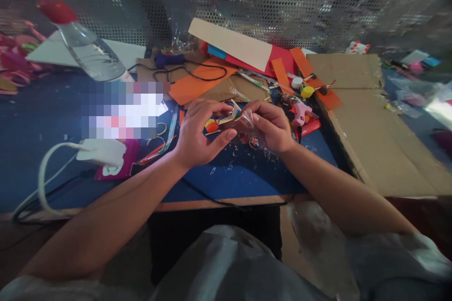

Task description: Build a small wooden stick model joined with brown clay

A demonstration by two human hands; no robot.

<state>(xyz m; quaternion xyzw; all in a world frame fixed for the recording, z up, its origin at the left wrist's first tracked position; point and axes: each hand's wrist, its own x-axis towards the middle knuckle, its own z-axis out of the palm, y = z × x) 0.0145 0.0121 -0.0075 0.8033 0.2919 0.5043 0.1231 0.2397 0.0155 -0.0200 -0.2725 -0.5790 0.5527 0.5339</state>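
Note:
My left hand (197, 136) is half curled, its thumb and fingers apart, beside a small angled piece of pale wooden sticks (230, 116). The fingertips are close to the sticks; whether they touch cannot be made out. My right hand (271, 124) pinches a clear plastic piece (250, 118) between thumb and fingers, just right of the sticks. An orange-and-yellow cap (211, 125) lies by my left palm. Below my right fingers is a small round orange-rimmed item (254, 142) on the blue tabletop (226, 178).
A pink glue gun (301, 112) and a red cylinder (307, 127) lie to the right, near flattened cardboard (381, 136). Orange sheets (201, 82) and a cream sheet (231, 44) are behind. At left stand a red-capped bottle (93, 51) and a white plug (102, 152) with cables.

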